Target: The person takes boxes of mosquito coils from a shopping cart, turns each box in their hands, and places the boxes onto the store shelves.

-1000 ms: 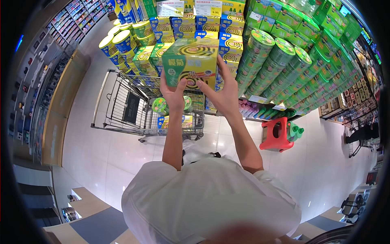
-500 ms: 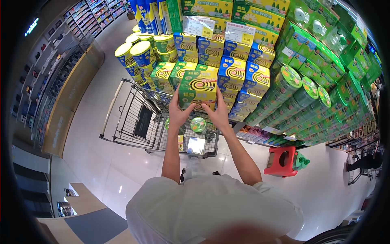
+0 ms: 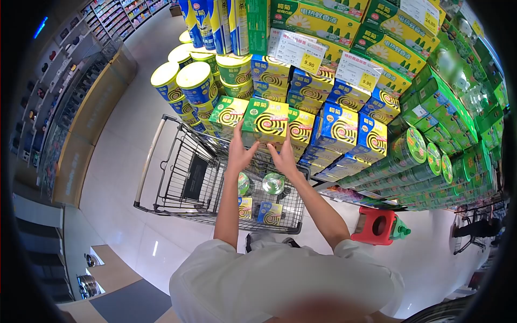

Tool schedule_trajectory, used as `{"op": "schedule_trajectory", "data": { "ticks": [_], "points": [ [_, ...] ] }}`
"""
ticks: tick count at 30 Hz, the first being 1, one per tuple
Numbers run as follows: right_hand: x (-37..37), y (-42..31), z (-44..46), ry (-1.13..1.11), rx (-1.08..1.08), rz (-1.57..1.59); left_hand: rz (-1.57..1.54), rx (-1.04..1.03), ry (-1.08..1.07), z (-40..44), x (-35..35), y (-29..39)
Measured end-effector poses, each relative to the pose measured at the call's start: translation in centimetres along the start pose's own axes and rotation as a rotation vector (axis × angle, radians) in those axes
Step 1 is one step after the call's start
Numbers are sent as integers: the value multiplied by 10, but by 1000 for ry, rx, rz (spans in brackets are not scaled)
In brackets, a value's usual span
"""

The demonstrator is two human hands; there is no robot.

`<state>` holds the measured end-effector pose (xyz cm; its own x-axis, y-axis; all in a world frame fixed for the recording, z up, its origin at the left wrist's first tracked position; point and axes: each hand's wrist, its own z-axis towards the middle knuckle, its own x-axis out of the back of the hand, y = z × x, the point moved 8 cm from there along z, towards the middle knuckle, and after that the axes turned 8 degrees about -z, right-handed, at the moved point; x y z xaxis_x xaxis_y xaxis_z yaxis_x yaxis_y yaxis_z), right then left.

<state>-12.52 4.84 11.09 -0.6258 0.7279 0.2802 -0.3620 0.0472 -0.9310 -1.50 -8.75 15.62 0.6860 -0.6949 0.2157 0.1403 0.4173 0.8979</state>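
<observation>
Between my left hand (image 3: 240, 153) and my right hand (image 3: 284, 160) is a green and yellow mosquito coil box (image 3: 264, 119) with a black spiral on it. My palms press its two sides, thumbs toward me. It is at the front of the display, beside a similar green-yellow box (image 3: 225, 114) on the left and another on the right. Below my arms stands a wire shopping cart (image 3: 161, 192). In it lie a clear-lidded green canister (image 3: 273, 184), a second canister partly behind my left arm, and two spiral-printed boxes, one blue and yellow (image 3: 269, 212).
Blue-yellow coil boxes (image 3: 338, 129) are stacked to the right, with yellow-lidded tubs (image 3: 196, 81) at the left. Price tags (image 3: 358, 70) hang above. Green canisters (image 3: 398, 153) fill the far right. A red stool (image 3: 372, 226) stands on the floor by a green bottle.
My hands and the box have moved away from me, lining up with the neighbouring boxes. The view has shifted, showing more of the cart's contents.
</observation>
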Motion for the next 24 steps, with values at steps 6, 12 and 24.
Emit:
{"op": "schedule_trajectory", "data": {
  "ticks": [6, 12, 24],
  "points": [
    [-19, 31, 35, 65, 37, -148, 20, -43, -18, 35, 5, -29],
    [-22, 30, 54, 144, 56, -231, -47, 12, -51, 60, 5, -47],
    [-14, 19, 56, 265, 70, -359, 26, -75, -49, 73, 11, -68]
  ]
}}
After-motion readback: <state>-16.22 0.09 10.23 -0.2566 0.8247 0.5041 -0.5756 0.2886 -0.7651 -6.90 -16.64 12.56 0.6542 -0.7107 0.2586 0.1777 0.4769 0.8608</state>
